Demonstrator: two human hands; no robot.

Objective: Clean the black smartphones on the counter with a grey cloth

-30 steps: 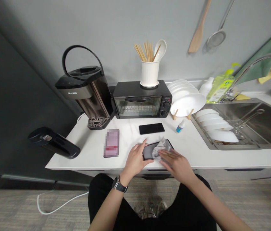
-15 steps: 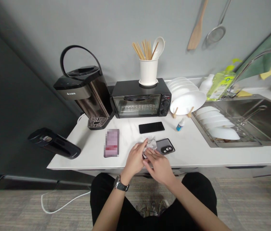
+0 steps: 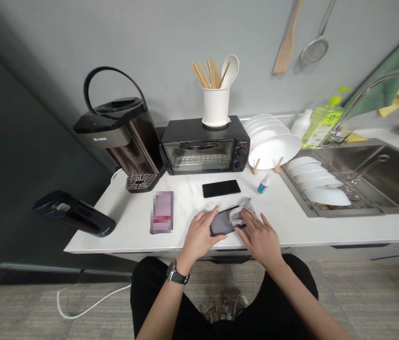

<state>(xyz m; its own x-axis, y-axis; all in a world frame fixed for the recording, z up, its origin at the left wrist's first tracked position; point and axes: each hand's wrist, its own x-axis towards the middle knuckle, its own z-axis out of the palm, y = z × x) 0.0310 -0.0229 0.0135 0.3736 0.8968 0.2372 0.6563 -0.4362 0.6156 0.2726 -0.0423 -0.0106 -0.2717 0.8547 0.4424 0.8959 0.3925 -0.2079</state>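
Observation:
A grey phone case with a dark rim (image 3: 222,223) lies on the white counter near its front edge. My left hand (image 3: 199,234) grips the left end of the case between thumb and fingers. Under the fingers of my right hand (image 3: 261,238) a crumpled light grey cloth (image 3: 237,216) is pressed on the right part of the case, hiding the camera openings. Behind the case lies a black phone (image 3: 221,188), face up. A small white bottle with a blue label (image 3: 263,184) stands to the right of the phone.
A pixelated pink item (image 3: 163,212) lies left of my hands. A black flask (image 3: 75,213) and a large dispenser (image 3: 131,141) stand farther left. Behind are a toaster oven (image 3: 202,158) and racked plates (image 3: 275,150); a sink (image 3: 390,182) is at the right.
My right hand has moved right along the case with the cloth, which has uncovered the left part and covered the camera openings. My left hand stays at the left end. The view has shifted slightly.

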